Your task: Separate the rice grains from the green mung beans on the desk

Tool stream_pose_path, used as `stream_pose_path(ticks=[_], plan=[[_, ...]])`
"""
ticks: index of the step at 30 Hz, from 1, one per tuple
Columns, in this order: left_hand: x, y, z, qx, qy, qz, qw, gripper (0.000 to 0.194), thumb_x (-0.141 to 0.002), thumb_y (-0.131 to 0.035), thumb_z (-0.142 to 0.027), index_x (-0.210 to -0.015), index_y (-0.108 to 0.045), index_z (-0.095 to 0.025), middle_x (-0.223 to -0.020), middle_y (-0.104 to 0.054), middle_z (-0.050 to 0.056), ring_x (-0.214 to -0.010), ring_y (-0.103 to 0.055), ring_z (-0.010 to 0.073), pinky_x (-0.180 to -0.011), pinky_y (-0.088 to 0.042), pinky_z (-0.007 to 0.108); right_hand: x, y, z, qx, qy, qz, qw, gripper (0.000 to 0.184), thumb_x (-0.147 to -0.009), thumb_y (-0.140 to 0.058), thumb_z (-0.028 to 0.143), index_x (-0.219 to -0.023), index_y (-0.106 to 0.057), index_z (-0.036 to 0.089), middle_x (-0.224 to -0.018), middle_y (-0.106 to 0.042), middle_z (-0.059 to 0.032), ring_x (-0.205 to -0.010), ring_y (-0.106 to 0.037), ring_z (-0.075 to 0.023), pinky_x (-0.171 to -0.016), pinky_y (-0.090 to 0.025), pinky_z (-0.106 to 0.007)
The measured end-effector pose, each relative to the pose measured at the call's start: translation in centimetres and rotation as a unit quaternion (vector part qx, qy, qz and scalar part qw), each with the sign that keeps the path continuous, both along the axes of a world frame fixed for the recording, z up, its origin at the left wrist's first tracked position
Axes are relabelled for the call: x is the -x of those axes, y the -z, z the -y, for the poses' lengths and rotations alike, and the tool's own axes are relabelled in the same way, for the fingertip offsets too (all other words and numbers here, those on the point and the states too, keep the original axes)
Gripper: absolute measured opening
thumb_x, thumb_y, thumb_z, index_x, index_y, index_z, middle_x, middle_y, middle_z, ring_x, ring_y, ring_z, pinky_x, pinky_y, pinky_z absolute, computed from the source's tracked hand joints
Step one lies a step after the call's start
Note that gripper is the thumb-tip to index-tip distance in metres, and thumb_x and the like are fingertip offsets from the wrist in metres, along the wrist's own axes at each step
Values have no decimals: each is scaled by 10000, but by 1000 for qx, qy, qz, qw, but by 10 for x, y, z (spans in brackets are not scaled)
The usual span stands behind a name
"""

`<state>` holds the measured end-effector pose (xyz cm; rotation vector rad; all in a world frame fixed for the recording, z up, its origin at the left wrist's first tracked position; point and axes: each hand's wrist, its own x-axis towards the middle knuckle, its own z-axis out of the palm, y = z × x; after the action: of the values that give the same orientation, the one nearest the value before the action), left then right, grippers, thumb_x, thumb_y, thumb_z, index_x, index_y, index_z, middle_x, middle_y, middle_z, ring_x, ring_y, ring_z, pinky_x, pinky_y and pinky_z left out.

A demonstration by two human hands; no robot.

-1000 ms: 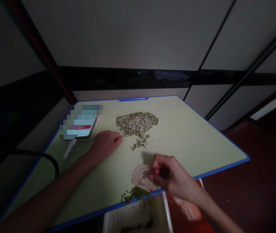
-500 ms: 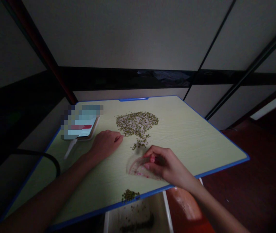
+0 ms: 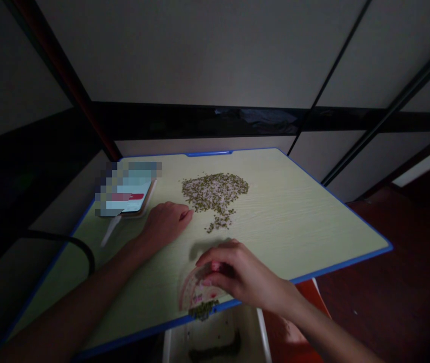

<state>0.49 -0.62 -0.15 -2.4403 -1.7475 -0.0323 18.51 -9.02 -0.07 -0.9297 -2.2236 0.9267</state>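
My right hand point(image 3: 233, 272) pinches a clear protractor point(image 3: 190, 290) with pink markings near the near edge of the folding table. The protractor's lower edge touches a small heap of green beans point(image 3: 203, 308) at the blue rim, some of them tipping over it. Loosely curled, my left hand point(image 3: 169, 219) rests on the tabletop with nothing visible in it. Beyond both hands lies a wide pile of green beans mixed with pale grains point(image 3: 215, 191), with a small trail point(image 3: 220, 220) toward me. Below the edge, a white bin point(image 3: 218, 333) holds dark green beans.
A phone with a lit screen point(image 3: 133, 194) lies left of my left hand, a white cable point(image 3: 111, 231) at its end. A black curved bar point(image 3: 80, 244) crosses the table's left side. Something orange point(image 3: 294, 333) stands beside the bin. Cabinet panels point(image 3: 199, 55) rise behind the table.
My right hand has drawn the protractor toward me and left, up to the small bean heap at the edge. My left hand stays in place.
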Motion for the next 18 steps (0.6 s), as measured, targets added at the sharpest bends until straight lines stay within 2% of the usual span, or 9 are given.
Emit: stream_pose_path(ticks=[12,18], plan=[[1,2,-1,-3,-2,7,1000,411,-817,-279,-355,-644,-610,-182,-662,-650,73,-690,-584,200,-594,-328,286,-2,1,7,35,-4,-16,999,160,-757,-600,244,-897,-622,169,-578,-497,44,-533,-455,-70,-525,-359,-183],[-1,0,0,7,-7,8,1000,403,-816,-281,-347,-644,-607,-186,-668,-656,67,-686,-582,194,-593,-326,281,-3,-1,10,29,-39,-23,999,135,-755,-601,228,-871,-633,164,-627,-543,25,-619,-496,-87,-613,-390,-198]])
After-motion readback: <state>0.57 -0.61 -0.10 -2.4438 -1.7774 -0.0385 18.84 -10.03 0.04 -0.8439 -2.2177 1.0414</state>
